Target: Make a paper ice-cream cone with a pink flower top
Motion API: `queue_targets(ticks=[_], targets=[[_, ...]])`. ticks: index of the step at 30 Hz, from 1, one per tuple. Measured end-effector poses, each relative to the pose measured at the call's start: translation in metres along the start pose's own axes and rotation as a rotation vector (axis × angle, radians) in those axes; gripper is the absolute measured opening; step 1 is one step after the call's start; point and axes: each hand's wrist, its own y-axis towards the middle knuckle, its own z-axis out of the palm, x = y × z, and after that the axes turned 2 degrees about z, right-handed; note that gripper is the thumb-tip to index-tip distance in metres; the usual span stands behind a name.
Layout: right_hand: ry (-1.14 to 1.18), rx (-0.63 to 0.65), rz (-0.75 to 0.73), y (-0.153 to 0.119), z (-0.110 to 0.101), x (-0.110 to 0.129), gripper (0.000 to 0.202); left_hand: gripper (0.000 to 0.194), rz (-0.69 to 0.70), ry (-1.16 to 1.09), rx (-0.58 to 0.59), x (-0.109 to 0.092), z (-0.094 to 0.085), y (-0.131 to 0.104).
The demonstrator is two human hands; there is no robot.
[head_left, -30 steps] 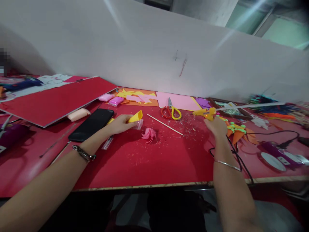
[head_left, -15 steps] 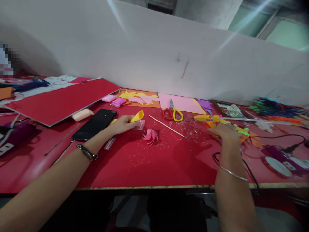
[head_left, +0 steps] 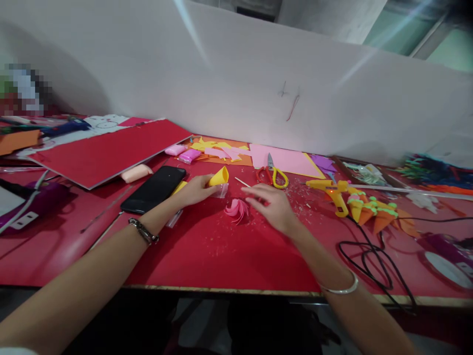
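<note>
A rolled yellow paper cone (head_left: 220,176) is held in my left hand (head_left: 196,190), its wide end facing right. Just below it lies a small clear plastic bag (head_left: 221,191). My right hand (head_left: 272,206) hovers with its fingers apart and nothing visibly in them. Beside its fingertips, to the left, rests a pink curled-paper piece (head_left: 236,211) on the red tabletop. A thin wooden stick (head_left: 242,182) runs behind the right hand, which hides most of it. Red-and-yellow-handled scissors (head_left: 272,173) lie beyond that hand.
A yellow glue gun (head_left: 334,195) with a lit orange light lies right, its black cord (head_left: 369,256) looping nearby. Small paper cones (head_left: 373,212) sit beside it. A black phone (head_left: 153,189) and red board (head_left: 111,150) are left; pink paper (head_left: 279,159) lies behind.
My right hand has let go of the glue gun and moved left to near the pink curled-paper piece. My left hand keeps the yellow cone. The view has shifted slightly.
</note>
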Motion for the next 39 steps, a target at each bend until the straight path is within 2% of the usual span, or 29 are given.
queue_targets(ticks=[2, 5, 13, 23, 30, 39], targets=[[0.027, 0.054, -0.093, 0.000, 0.015, 0.007, 0.025, 0.041, 0.006, 0.003, -0.007, 0.000, 0.001, 0.000], [0.015, 0.099, -0.147, -0.001, 0.022, 0.010, 0.025, 0.040, 0.006, 0.002, -0.006, 0.000, 0.002, 0.000], [0.061, 0.016, -0.021, -0.001, 0.013, 0.004, 0.018, 0.043, -0.001, -0.020, 0.013, -0.002, 0.002, -0.001], [0.164, -0.038, 0.124, -0.003, 0.010, -0.002, 0.017, 0.036, 0.051, 0.047, 0.026, -0.007, 0.002, -0.003], [0.163, -0.052, 0.136, -0.003, 0.007, 0.000, 0.020, 0.039, 0.056, 0.070, 0.026, -0.007, 0.001, -0.004], [0.323, -0.168, 0.271, -0.002, 0.001, -0.008, 0.015, 0.046, 0.033, 0.107, 0.037, -0.011, -0.001, -0.006]])
